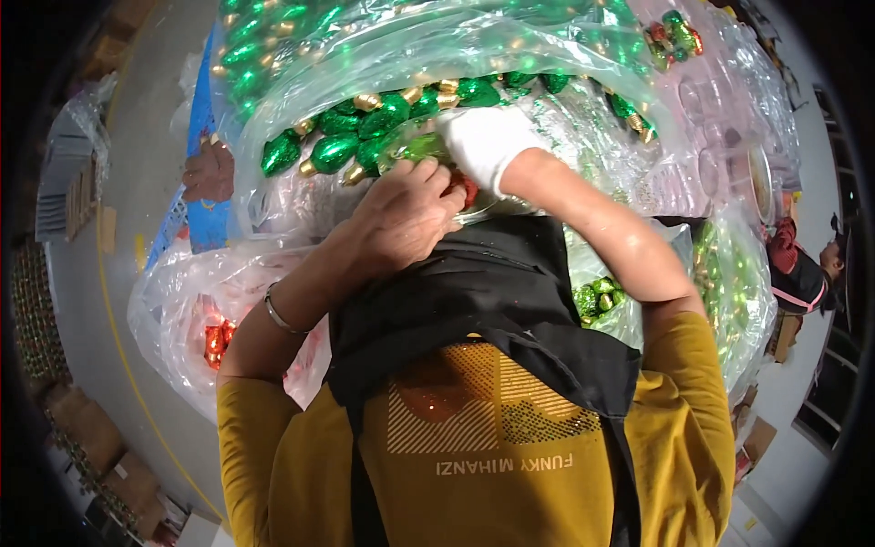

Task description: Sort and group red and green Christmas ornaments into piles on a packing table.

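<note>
In front of my apron, a small clear plastic package [421,144] with green and red pieces showing inside is between my hands. My bare left hand [406,211] has its fingers bent and pinched together at the package's near side. A white glove covers my right hand [488,146], which is closed around the package's right side; its fingertips are mostly hidden. Just beyond, shiny green bulb-shaped ornaments [335,153] with gold caps lie loose on clear plastic sheeting [574,137].
A large clear bag [437,46] of green ornaments covers the far side. Red ornaments [219,342] show in a bag at my left, green ones [597,299] in a bag at my right. Another person [802,264] is at the far right. Cartons [87,424] stand at the left.
</note>
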`<state>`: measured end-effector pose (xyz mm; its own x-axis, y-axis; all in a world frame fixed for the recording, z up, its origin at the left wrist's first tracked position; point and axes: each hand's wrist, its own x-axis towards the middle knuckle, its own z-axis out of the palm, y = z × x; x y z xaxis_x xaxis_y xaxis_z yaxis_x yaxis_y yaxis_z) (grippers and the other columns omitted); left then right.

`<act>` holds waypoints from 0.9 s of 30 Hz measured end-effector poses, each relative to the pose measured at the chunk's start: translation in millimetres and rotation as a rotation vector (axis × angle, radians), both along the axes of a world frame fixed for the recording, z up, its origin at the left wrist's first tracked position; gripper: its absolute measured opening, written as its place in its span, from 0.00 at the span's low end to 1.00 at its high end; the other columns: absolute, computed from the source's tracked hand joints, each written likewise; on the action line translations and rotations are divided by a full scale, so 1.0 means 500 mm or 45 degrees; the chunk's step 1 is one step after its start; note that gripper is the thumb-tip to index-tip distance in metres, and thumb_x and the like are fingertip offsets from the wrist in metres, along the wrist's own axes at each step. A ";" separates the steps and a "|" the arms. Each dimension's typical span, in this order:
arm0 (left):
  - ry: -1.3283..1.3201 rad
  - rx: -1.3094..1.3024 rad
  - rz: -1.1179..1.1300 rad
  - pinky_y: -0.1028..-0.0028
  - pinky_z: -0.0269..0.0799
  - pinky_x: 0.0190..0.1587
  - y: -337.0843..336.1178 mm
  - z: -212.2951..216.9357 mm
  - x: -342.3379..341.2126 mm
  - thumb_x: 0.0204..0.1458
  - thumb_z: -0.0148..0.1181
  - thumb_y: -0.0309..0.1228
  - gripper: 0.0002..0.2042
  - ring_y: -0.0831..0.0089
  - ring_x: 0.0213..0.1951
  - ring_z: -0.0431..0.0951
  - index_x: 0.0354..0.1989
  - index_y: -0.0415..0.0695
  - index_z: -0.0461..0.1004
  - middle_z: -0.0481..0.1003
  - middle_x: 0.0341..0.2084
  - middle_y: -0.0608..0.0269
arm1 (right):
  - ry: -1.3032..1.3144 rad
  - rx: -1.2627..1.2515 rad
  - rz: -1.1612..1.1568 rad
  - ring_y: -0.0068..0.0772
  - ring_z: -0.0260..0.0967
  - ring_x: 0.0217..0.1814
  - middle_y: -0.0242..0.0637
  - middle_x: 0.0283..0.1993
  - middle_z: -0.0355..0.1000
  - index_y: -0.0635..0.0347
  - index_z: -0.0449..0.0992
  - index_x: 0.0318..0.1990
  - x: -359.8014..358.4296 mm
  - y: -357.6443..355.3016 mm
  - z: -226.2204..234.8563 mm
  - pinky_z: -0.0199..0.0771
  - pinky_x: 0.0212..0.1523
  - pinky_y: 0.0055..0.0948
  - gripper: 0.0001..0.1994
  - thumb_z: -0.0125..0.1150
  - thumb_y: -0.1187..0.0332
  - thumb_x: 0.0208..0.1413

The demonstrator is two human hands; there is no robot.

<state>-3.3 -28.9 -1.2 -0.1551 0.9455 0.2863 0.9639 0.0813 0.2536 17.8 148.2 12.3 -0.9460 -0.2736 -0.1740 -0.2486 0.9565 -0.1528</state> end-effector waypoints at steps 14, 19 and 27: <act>-0.073 -0.185 0.106 0.60 0.66 0.48 0.017 0.009 -0.033 0.42 0.63 0.44 0.25 0.50 0.50 0.69 0.45 0.40 0.74 0.67 0.51 0.38 | -0.014 -0.101 -0.592 0.50 0.73 0.46 0.53 0.46 0.73 0.63 0.69 0.54 -0.094 0.135 -0.129 0.72 0.49 0.38 0.27 0.57 0.52 0.51; -0.137 -0.185 0.127 0.60 0.67 0.48 0.009 0.002 -0.049 0.40 0.66 0.41 0.22 0.48 0.48 0.71 0.42 0.40 0.75 0.68 0.49 0.39 | 0.029 -1.107 -1.030 0.47 0.75 0.39 0.51 0.41 0.75 0.67 0.71 0.49 0.002 0.132 0.042 0.74 0.44 0.35 0.27 0.61 0.54 0.47; -0.276 0.001 0.045 0.64 0.68 0.47 -0.005 -0.019 -0.049 0.39 0.68 0.37 0.18 0.52 0.46 0.72 0.37 0.41 0.75 0.71 0.42 0.43 | -0.087 -0.417 -0.310 0.48 0.74 0.33 0.54 0.33 0.75 0.67 0.73 0.46 0.019 0.024 0.094 0.74 0.37 0.37 0.22 0.59 0.59 0.46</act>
